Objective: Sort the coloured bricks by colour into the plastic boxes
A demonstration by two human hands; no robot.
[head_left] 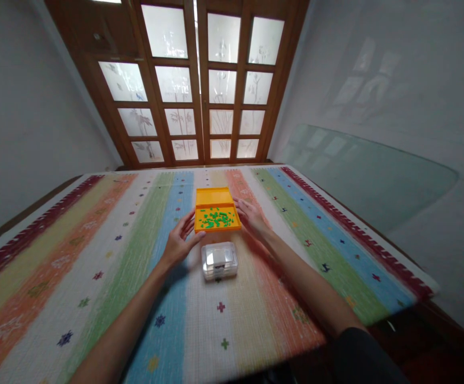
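Observation:
An orange-yellow plastic box [218, 230] lies open in front of me, its lid [213, 196] folded back on the far side. Many small green pieces [216, 218] are scattered inside its near half. My left hand [179, 241] grips the box's left side, thumb at the near left corner and fingers along the edge. At the right edge, close to the hinge, my right hand [251, 216] holds the box with its fingers; part of the grip is hidden. Just nearer to me, a clear plastic case [219, 260] sits shut on the cloth, its contents too unclear to name.
A striped, patterned tablecloth [136, 234] covers the table. Wooden doors with glass panes [202, 85] stand beyond the far edge. A pale glass sheet [360, 165] leans on the right wall [376, 80], alongside the table.

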